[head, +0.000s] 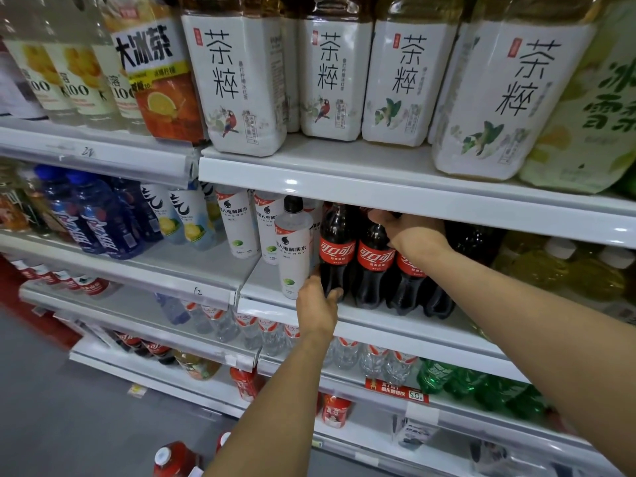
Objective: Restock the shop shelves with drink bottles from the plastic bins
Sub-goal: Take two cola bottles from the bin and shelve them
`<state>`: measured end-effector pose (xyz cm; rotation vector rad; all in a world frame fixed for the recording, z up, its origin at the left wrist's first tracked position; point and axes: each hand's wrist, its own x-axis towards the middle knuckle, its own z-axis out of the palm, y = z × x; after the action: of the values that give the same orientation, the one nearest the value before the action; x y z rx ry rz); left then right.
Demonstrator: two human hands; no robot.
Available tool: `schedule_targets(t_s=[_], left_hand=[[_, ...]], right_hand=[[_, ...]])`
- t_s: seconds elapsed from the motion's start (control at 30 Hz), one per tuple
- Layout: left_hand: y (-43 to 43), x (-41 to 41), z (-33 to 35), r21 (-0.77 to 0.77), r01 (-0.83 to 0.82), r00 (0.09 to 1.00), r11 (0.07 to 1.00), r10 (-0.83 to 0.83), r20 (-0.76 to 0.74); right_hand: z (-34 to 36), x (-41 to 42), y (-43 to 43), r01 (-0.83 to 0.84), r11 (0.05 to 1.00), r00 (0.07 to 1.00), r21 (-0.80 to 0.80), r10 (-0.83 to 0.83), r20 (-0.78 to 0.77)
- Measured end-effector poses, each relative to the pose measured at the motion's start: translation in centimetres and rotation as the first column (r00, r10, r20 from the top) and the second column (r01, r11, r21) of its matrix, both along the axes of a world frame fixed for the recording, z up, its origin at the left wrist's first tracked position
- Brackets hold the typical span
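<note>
1. The leftmost cola bottle (336, 249) is standing on the middle shelf (378, 323), just right of a white bottle (292, 249).
2. The left hand (318, 304) is clamping its fingers round that bottle's base.
3. The right hand (409, 232) is curling its fingers over the neighbouring cola bottles' (375, 259) tops.

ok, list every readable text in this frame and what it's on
"茶粹": white tea bottles
"大冰茶": orange iced-tea bottle
"可口可乐": cola bottles
"ENERGY": white bottle
"5.0": red price tag
"12": handwritten on shelf strip
Small label print: too small to read.
</note>
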<state>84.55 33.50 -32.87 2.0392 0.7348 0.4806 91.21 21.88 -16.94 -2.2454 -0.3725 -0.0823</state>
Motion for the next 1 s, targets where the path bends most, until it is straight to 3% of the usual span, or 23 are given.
schedule_targets(t_s=[0.43,0.6,0.67,0.73,0.83,1.0], left_hand=[[-0.4,-0.1,0.3,0.004,-0.009,1.0,1.0,0.009,-0.016],[-0.8,-1.6,0.1,-0.064,-0.019,1.0,0.998,0.019,0.009],[-1.2,-2.3,0.5,-0.191,-0.033,0.999,0.981,0.04,0.035],[-1.8,-3.1,1.2,-0.416,-0.078,0.992,0.906,0.112,0.059],[-2.8,-4.4,1.9,-0.703,-0.083,0.975,0.706,0.204,0.089],[-3.0,-8.1,3.9,-0.901,-0.027,0.948,0.434,0.297,0.115]], right_hand=[[0.5,-0.8,0.2,0.012,0.995,1.0,-0.098,-0.01,0.023],[0.4,-2.2,-0.1,0.001,0.967,0.997,-0.253,0.019,0.079],[0.0,-2.6,-0.3,0.001,0.967,0.997,-0.254,0.018,0.073],[-0.2,-3.4,-0.5,0.024,0.97,0.997,-0.243,-0.006,0.073],[-1.1,-5.2,-0.7,0.086,0.959,0.992,-0.27,-0.057,0.113],[-3.1,-8.7,-1.4,0.099,0.984,0.99,-0.151,-0.082,0.113]])
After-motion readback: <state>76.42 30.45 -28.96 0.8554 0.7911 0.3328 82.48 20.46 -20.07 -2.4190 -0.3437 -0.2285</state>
